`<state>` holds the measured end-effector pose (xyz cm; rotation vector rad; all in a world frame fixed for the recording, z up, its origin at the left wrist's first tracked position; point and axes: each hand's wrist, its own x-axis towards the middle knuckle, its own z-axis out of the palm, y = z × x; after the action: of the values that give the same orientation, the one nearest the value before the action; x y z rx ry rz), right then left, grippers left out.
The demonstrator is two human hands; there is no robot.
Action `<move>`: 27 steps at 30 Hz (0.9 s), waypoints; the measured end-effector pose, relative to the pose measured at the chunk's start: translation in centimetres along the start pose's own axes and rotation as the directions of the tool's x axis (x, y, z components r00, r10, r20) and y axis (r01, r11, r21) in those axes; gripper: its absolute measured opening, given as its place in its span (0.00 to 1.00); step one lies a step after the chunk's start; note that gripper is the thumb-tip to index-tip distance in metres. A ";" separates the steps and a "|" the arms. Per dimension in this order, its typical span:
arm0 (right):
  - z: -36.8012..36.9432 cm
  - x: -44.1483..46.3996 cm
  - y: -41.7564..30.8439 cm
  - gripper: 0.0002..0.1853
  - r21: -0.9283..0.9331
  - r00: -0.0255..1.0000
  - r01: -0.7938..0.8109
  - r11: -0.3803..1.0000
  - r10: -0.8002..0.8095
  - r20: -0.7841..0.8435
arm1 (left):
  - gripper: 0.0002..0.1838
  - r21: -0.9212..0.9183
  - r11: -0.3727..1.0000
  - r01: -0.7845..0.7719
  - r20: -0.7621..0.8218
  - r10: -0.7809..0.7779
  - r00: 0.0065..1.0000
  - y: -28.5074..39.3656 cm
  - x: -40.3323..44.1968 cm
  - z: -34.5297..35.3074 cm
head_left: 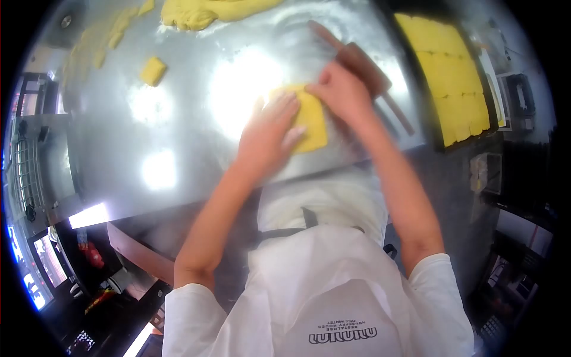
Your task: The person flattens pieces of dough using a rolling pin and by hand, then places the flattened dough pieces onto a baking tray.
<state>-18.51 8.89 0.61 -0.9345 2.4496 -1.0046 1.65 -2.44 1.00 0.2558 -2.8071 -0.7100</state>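
Note:
A flat yellow dough sheet [311, 128] lies on the metal table near its front edge. My left hand [270, 131] rests on the sheet's left side, fingers spread and nothing gripped. At the sheet's upper right corner, my right hand [342, 89] has its thumb and fingertips pinched together on the dough edge. Just beyond and right of that hand is a brown rolling pin [364, 68], lying at a slant; the hand covers a bit of its side. The dough's upper left part is hidden under my left fingers.
The metal table [113, 172] has a small yellow dough piece [153, 71] at left and a large dough mass [208, 11] at the far edge. More scraps lie at far left. A dark tray [429, 113] at right holds yellow sheets [449, 74].

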 end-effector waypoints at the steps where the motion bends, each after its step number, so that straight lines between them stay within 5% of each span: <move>1: 0.1 -0.1 0.7 0.19 0.061 1.000 0.007 0.998 -0.007 0.010 | 0.30 -0.006 1.000 0.014 0.005 -0.014 1.000 0.1 -0.2 0.1; 2: 0.1 -0.2 1.6 0.16 0.304 0.998 -0.035 0.952 0.014 0.068 | 0.32 -0.001 1.000 0.013 -0.035 -0.013 0.999 0.3 -0.5 0.2; 3: -1.1 -1.4 -0.2 0.14 0.337 0.996 -0.083 0.938 0.081 0.020 | 0.33 0.007 1.000 0.011 -0.081 -0.011 0.997 0.9 0.2 -0.2; 7: -2.7 -3.6 -0.2 0.13 0.206 0.958 0.126 0.970 -0.065 -0.281 | 0.41 -0.073 0.995 0.073 -0.102 -0.081 0.991 3.2 2.4 1.9; 11: -5.2 -3.6 2.0 0.18 -0.205 0.809 0.263 0.943 -0.331 -0.485 | 0.49 0.116 0.993 0.034 -0.052 -0.029 0.998 4.0 2.3 3.4; 12: -5.5 -3.4 3.6 0.28 -0.376 0.776 0.272 0.885 -0.433 -0.458 | 0.49 0.113 0.993 0.037 -0.033 -0.034 0.999 4.2 2.2 3.4; 17: -5.7 -3.7 5.8 0.37 -0.435 0.854 0.134 0.890 -0.327 -0.405 | 0.48 0.034 0.997 0.067 0.021 -0.068 0.997 4.1 2.8 2.7; 20: -6.7 -4.4 6.1 0.38 -0.409 0.910 0.033 0.912 -0.197 -0.365 | 0.47 -0.110 0.988 0.112 -0.142 -0.127 0.982 3.4 2.7 2.8; 27: -7.2 -6.3 6.2 0.40 -0.402 0.928 -0.078 0.912 -0.082 -0.364 | 0.46 0.041 0.992 0.123 -0.093 -0.119 0.989 5.7 2.2 4.3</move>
<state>-20.44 20.09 1.49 -0.9342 3.0675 -0.7281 -2.20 3.90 0.45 0.4583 -2.7429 -0.6413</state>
